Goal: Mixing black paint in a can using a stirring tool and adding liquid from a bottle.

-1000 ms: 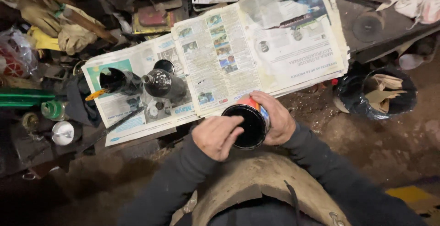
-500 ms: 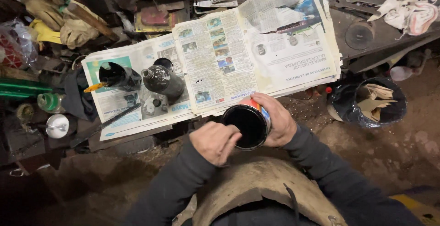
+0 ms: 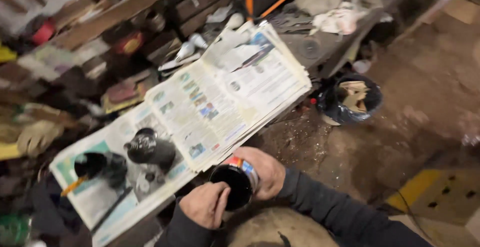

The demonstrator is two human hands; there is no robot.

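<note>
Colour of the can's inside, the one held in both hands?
Black and glossy inside the can; its outer wall shows red, white and blue bands. The head view shows it best.

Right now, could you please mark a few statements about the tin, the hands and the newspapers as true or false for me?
1. The right hand grips a small round tin by its side. True.
2. The left hand rests flat on the newspapers. False: it is at the tin's dark open face, fingers against its rim.
3. Opened newspapers are spread over the cluttered bench. True.
4. A dark round container stands on the newspaper left of the tin. True.
5. The black bag on the dirt floor is tied shut. False: its mouth gapes open, with pale scraps showing inside.
6. The tin stands on the floor. False: it is held up over the person's lap.
</note>
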